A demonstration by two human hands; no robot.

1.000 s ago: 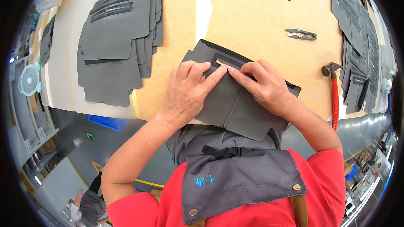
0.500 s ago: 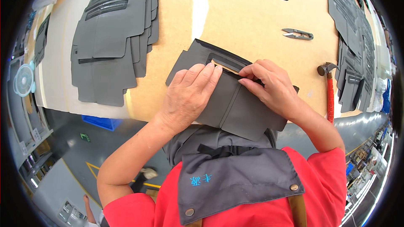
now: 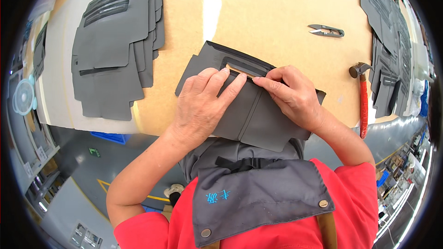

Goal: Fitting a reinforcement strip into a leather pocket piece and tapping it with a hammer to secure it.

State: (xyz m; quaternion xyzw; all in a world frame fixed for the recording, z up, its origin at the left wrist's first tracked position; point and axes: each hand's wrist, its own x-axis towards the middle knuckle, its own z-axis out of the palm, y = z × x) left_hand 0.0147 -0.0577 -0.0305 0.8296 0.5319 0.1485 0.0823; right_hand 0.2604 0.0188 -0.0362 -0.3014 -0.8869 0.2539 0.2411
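Head view: the dark grey cut fabric panel with a slot opening lay flat on the tan worktable, at its near edge. The left hand pressed flat on it, fingers spread; the right hand pinched the slot's edge. Red-handled hammer right of the panel.

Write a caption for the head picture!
Two hands, left hand and right hand, press a grey fabric piece on a table.
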